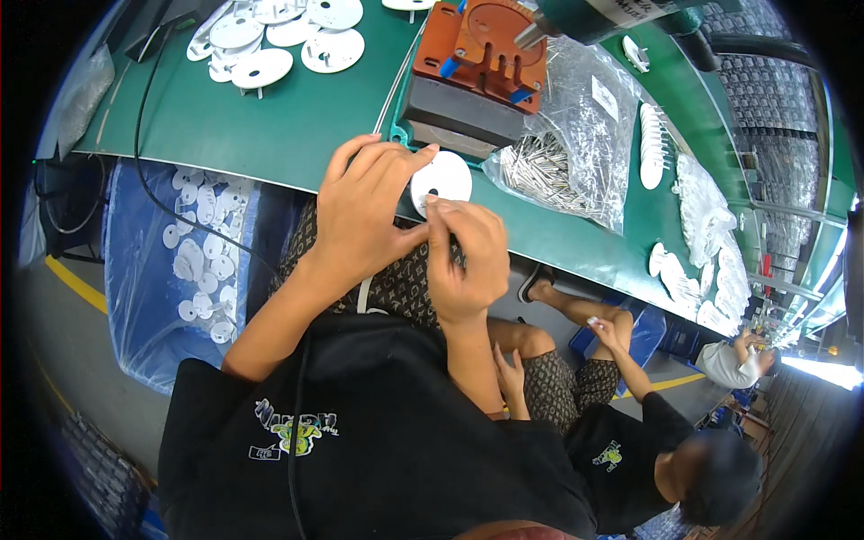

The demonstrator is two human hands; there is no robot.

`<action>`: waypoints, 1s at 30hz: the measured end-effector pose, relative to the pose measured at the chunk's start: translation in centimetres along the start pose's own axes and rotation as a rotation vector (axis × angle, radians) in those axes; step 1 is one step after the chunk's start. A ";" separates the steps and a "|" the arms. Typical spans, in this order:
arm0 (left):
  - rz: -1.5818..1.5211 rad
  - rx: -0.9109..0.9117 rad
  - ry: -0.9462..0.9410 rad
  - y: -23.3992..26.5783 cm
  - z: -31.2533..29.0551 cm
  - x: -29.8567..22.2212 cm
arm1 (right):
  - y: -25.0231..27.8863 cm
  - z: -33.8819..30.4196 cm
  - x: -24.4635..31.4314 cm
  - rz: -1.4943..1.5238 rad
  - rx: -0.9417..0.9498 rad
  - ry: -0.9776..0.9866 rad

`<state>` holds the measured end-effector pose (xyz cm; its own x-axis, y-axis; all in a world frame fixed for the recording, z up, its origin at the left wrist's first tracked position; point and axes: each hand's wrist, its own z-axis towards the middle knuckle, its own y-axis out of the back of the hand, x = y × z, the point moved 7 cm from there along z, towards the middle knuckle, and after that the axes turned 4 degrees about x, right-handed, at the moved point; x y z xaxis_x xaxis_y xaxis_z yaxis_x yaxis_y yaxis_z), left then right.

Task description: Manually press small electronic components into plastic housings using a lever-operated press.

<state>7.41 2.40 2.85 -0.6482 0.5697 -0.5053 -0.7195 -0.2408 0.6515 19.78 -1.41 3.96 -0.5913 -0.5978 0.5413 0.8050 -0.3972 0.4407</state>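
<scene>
A white round plastic disc [454, 175] with a dark hole is at the table's near edge, just in front of the press. My left hand [364, 198] grips it from the left, its fingers curled over the rim. The fingers of my right hand [468, 256] are pinched together at the disc's near side, close to the hole. Whatever is between those fingertips is too small or hidden to make out. Beyond the disc stands the press, with an orange-brown metal fixture [490, 54] on a dark block. A clear bag of thin metal pins [544, 171] lies to the right.
More white discs [333, 51] lie at the far left of the green table [234, 126]. A blue lined bin [135, 270] of white discs stands below left. White parts [652, 148] sit in rows at right. A co-worker [648, 450] sits close on my right.
</scene>
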 end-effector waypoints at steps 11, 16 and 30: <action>-0.036 -0.132 -0.033 0.0 -0.9 0.6 | 0.3 1.9 1.8 -0.200 0.225 0.041; -0.300 -0.200 -0.033 1.6 -1.4 0.7 | 3.1 5.8 3.2 -0.230 0.116 0.263; -0.243 -0.098 0.019 1.7 -0.4 0.4 | -0.9 10.0 -2.4 -0.402 0.278 0.196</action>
<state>5.85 1.89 3.50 -0.4571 0.6054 -0.6516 -0.8748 -0.1737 0.4523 20.01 7.30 9.44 -0.8089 -0.5663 0.1580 0.4578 -0.4379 0.7737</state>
